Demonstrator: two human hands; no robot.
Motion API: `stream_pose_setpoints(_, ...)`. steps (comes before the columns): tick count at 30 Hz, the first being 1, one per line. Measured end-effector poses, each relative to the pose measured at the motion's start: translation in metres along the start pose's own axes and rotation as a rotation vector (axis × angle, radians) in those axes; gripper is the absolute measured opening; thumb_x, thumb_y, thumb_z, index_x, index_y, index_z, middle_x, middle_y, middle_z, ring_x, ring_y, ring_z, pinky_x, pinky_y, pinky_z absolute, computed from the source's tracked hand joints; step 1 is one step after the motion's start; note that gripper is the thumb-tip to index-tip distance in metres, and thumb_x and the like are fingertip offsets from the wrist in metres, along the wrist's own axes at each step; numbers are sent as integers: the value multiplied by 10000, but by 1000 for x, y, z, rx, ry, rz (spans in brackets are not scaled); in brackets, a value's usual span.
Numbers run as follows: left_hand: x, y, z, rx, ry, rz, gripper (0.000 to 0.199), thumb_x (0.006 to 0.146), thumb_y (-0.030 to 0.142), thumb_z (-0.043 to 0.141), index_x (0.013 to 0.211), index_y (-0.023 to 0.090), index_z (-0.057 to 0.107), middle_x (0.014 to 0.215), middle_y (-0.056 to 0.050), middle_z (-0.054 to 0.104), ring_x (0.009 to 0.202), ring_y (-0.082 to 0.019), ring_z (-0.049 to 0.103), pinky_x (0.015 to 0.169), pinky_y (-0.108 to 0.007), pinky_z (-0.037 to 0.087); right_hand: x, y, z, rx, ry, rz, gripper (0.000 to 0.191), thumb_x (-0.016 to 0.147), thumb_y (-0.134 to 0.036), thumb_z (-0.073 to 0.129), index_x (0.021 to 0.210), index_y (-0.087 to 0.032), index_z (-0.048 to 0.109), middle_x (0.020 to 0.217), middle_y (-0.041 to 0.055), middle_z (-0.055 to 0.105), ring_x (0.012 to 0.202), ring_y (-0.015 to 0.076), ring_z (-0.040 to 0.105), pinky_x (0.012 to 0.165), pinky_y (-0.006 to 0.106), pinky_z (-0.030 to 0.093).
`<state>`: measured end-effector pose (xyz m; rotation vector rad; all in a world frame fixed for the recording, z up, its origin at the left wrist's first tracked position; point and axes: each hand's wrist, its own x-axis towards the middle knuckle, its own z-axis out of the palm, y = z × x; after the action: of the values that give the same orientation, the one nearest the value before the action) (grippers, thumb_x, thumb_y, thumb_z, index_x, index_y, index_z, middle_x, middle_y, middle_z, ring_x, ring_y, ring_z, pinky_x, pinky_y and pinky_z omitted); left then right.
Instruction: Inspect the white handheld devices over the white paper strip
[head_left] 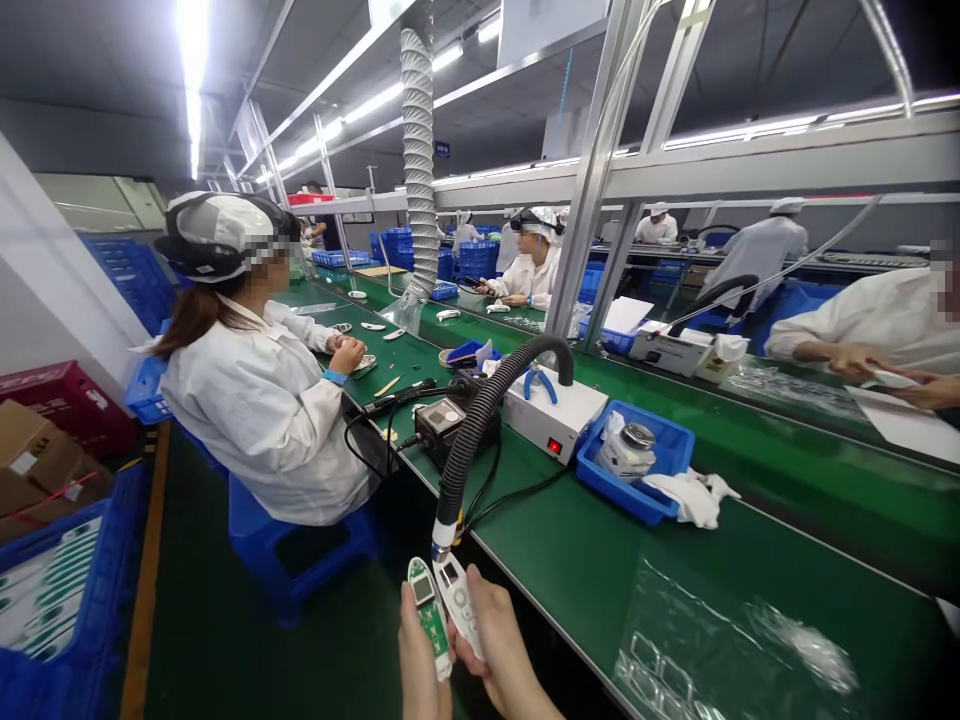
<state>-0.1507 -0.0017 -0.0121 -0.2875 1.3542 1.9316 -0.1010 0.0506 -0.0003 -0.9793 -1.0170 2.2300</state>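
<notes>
My left hand is closed round a white shell half with a green circuit board and a small square screen. In my right hand is a white cover with a dark window and round button openings. The two pieces stand side by side, upright and slightly apart at the top. Just above the cover's top end is the metal nozzle of a black ribbed hose. Both hands are in front of the table's near edge.
A white box with a red switch carries blue pliers. Beside it are a blue tray, a white cloth and clear plastic bags. A person sits at the left; others work across the bench.
</notes>
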Motion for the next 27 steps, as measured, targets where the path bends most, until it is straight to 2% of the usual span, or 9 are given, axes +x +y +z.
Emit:
stream_pose_setpoints(5, 0, 18, -11, -10, 49, 19, 539, 742, 664, 579, 804, 134, 655, 494, -6, 560, 480, -186, 584, 425, -244, 420, 3, 8, 25, -89, -10, -23, 687, 682, -830, 490, 653, -148, 563, 352, -20, 505, 233, 54, 344, 246, 162, 160)
stream_pose_setpoints(8, -3, 20, -15, 9, 28, 18, 545, 764, 656, 560, 834, 125, 662, 468, 6, 540, 445, -169, 551, 413, -239, 403, 1, 13, 23, -148, -21, -43, 699, 703, -833, 463, 692, -142, 570, 357, -26, 500, 241, 56, 347, 256, 164, 172)
stream_pose_setpoints(13, -4, 19, 0, 73, -109, 64, 514, 785, 658, 548, 633, 167, 573, 438, 29, 493, 394, -105, 434, 400, -208, 356, -14, 3, -9, -116, -14, -60, 708, 691, -824, 502, 730, -123, 591, 421, -8, 554, 248, 46, 370, 267, 154, 156)
stream_pose_setpoints(17, -9, 13, 7, 139, -172, 49, 528, 789, 674, 526, 653, 166, 574, 435, 44, 455, 374, -85, 396, 370, -187, 283, -41, -9, -35, 70, -35, -20, 675, 689, -792, 561, 656, -118, 585, 447, 5, 565, 250, 35, 371, 273, 152, 154)
stream_pose_setpoints(20, -20, 0, -2, 181, -136, -53, 573, 770, 704, 521, 695, 141, 600, 474, 29, 491, 376, -80, 425, 364, -174, 267, -66, -13, -52, 211, -67, 8, 628, 715, -718, 625, 655, -92, 629, 510, 53, 620, 332, 70, 478, 330, 168, 299)
stream_pose_setpoints(23, -33, -14, -14, 183, -163, -116, 601, 737, 717, 553, 774, 122, 628, 552, 3, 563, 370, -77, 435, 348, -175, 265, -89, -11, -70, 283, -77, 78, 554, 720, -629, 692, 772, -77, 696, 639, 92, 686, 494, 134, 612, 474, 215, 455)
stream_pose_setpoints(27, -52, -26, -18, 162, -247, -118, 626, 700, 714, 606, 877, 115, 654, 543, 3, 570, 333, -74, 403, 329, -185, 254, -109, -6, -93, 288, -24, 103, 546, 695, -608, 724, 895, -100, 724, 815, 118, 722, 665, 194, 675, 592, 265, 511)
